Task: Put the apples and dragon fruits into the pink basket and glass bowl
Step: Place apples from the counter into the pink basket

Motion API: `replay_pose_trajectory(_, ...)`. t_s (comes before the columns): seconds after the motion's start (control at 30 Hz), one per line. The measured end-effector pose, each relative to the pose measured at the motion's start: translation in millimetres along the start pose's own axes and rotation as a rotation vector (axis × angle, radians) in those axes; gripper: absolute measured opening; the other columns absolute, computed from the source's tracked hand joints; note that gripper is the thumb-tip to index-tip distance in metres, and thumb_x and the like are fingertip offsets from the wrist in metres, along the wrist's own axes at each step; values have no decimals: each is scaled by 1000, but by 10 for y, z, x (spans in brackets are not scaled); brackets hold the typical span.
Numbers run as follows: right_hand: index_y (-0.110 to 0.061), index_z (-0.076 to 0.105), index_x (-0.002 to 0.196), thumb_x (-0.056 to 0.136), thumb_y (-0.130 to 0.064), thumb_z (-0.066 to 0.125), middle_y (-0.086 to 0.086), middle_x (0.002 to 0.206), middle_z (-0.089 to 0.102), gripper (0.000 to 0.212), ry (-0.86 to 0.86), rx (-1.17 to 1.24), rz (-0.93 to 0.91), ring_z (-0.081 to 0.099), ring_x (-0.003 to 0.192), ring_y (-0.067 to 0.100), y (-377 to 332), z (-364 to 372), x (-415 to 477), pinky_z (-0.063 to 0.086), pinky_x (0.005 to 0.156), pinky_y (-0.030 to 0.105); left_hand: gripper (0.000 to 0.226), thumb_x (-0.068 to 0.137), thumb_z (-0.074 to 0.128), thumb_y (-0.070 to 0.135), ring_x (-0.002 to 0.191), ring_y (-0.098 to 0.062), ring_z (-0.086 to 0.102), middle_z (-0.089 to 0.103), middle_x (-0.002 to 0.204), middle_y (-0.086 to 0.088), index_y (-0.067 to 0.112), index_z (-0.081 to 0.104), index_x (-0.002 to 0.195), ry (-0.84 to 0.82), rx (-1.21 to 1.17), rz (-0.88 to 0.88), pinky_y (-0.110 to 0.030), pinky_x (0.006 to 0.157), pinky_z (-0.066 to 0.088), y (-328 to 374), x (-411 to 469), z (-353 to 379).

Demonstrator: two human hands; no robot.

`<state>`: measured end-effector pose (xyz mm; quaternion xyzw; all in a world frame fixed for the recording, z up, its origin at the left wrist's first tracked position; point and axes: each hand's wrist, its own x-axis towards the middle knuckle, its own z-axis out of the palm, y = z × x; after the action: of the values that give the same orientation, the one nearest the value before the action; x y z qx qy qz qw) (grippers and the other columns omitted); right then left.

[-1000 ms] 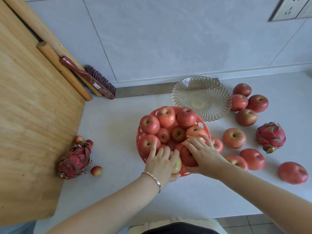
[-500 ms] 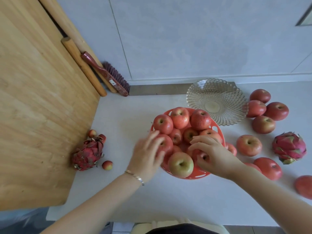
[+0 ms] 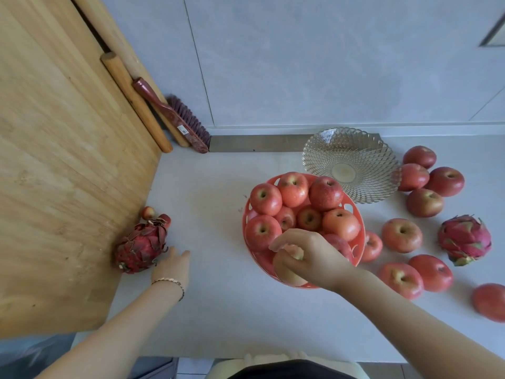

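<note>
Right hand (image 3: 314,258): fingers curled down over a pale apple (image 3: 287,269), gripping it from above at the near rim of the pink basket (image 3: 246,212). Can't tell if the apple rests on the rim or hangs just over it.

Left hand (image 3: 172,265): loose, fingers straight, palm down, holding nothing. Its tips are just beside the left dragon fruit (image 3: 139,246); contact unclear. Bracelet (image 3: 168,283) on that wrist.

The basket is piled with red apples (image 3: 295,203), heaped above the rim, and the right hand's knuckles sit against the front of the heap. The glass bowl (image 3: 322,160) is just behind the basket on the right, edges close or touching.

Loose apples (image 3: 401,235) are scattered on the counter (image 3: 218,310) right of the basket and bowl, with one tucked against the basket's right wall. The right dragon fruit (image 3: 464,239) lies among them, well apart from both hands.

The left dragon fruit lies against the edge of the wooden board (image 3: 68,160), with two small red fruits (image 3: 148,212) just behind it. A rolling pin (image 3: 136,102) and a brush (image 3: 175,116) lie along the board's far edge by the wall.
</note>
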<state>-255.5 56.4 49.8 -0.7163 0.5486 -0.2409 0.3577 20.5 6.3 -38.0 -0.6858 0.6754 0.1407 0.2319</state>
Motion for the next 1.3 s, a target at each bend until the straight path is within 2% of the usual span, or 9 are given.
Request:
replay_pose_trajectory(0.17, -16, 69, 95, 81, -5, 57, -5, 94, 66, 21, 43, 38, 41, 55, 95, 3, 6, -4, -42, 41, 79, 6, 30, 88, 37, 1, 99, -30, 60, 42, 124, -12, 13, 49, 114, -26, -38, -39, -35, 80, 48, 9, 68, -54)
replay_pose_trajectory(0.37, -23, 64, 103, 78, -11, 59, -20, 92, 54, 28, 170, 22, 7, 53, 88, -9, 9, -88, -40, 45, 77, 12, 12, 77, 65, 12, 78, -23, 61, 65, 88, -3, 13, 61, 89, 260, -682, 85, -30, 74, 49, 313, -77, -747)
replay_pose_trajectory(0.53, -29, 51, 125, 71, -23, 73, -10, 110, 48, 59, 171, -7, -134, 50, 94, -2, -171, -153, 53, 49, 79, 18, 20, 70, 77, 22, 60, -16, 65, 66, 83, 1, 22, 61, 82, -49, -1292, 383, -32, 65, 58, 880, -723, -1355)
replay_pose_trajectory(0.7, -10, 69, 90, 71, -21, 70, 7, 94, 58, 22, 231, -92, -203, 54, 83, 11, -122, -225, 171, 40, 76, 10, 20, 74, 75, 24, 73, -5, 66, 69, 83, 3, 27, 58, 83, -24, -1261, 494, -22, 69, 55, 1123, -786, -1317)
replay_pose_trajectory(0.8, -13, 66, 96, 78, -19, 67, 5, 98, 46, 19, 179, -238, 167, 55, 81, 22, 154, -366, 303, 38, 68, 20, 18, 80, 70, 24, 78, -6, 60, 64, 83, 14, 34, 55, 80, 59, -1180, 449, -11, 71, 47, 1059, -704, -1240)
replay_pose_trajectory(0.87, -19, 56, 108, 83, -23, 57, 6, 108, 38, 25, 4, -409, 431, 53, 76, 25, 325, -376, 378, 36, 70, 27, 17, 82, 66, 21, 79, -6, 60, 62, 82, 15, 33, 55, 79, 71, -1130, 429, -3, 65, 43, 984, -689, -1171)
replay_pose_trajectory(1.0, -17, 49, 117, 87, -13, 43, 10, 118, 33, 31, -288, -527, 396, 43, 75, 20, 462, -202, 466, 36, 71, 31, 17, 84, 64, 17, 78, 0, 60, 61, 82, 16, 32, 56, 80, 75, -1027, 434, -3, 68, 42, 803, -678, -1040)
replay_pose_trajectory(1.17, -18, 51, 108, 81, -18, 58, -1, 96, 50, 28, -201, -527, 356, 50, 99, 22, 432, -166, 506, 37, 69, 30, 22, 85, 62, 18, 89, -11, 63, 62, 88, 15, 37, 55, 77, 75, -992, 389, -24, 83, 47, 617, -637, -898)
replay_pose_trajectory(1.3, -6, 58, 109, 88, -11, 51, 16, 113, 57, 22, -161, -316, 457, 54, 103, 32, 424, -54, 567, 42, 83, 33, 20, 86, 60, 19, 93, -15, 65, 60, 89, 16, 36, 55, 78, 58, -990, 349, -25, 79, 47, 566, -602, -810)
